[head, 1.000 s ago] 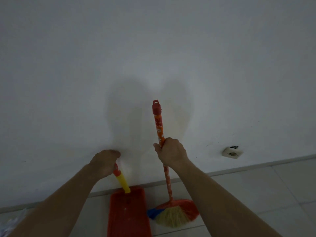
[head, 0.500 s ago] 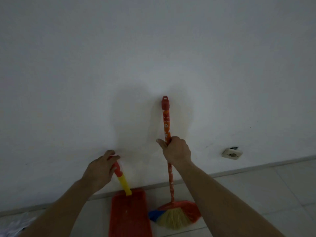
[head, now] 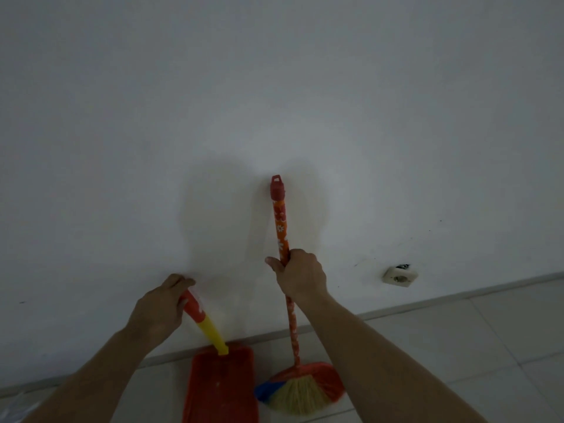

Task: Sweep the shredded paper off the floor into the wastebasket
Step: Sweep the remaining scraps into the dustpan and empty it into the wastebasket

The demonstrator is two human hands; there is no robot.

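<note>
A broom (head: 282,227) with an orange flowered stick and a red cap stands upright against the white wall; its straw head (head: 300,392) rests on the floor. My right hand (head: 300,277) grips the stick at mid-height. To its left a red dustpan (head: 221,386) lies on the tiles with its red and yellow handle (head: 204,322) slanting up. My left hand (head: 158,306) grips the top of that handle. No wastebasket is in view. Something pale, perhaps shredded paper (head: 15,404), shows at the bottom left corner.
A white wall (head: 274,102) fills most of the view, with a grey skirting (head: 427,303) along its foot. A wall socket (head: 399,276) sits low on the right. Pale floor tiles (head: 473,346) stretch out at the lower right.
The broom stick has swung from leaning left to nearly upright beside the wall. My left hand sits lower and further round the dustpan handle. The view has shifted slightly.
</note>
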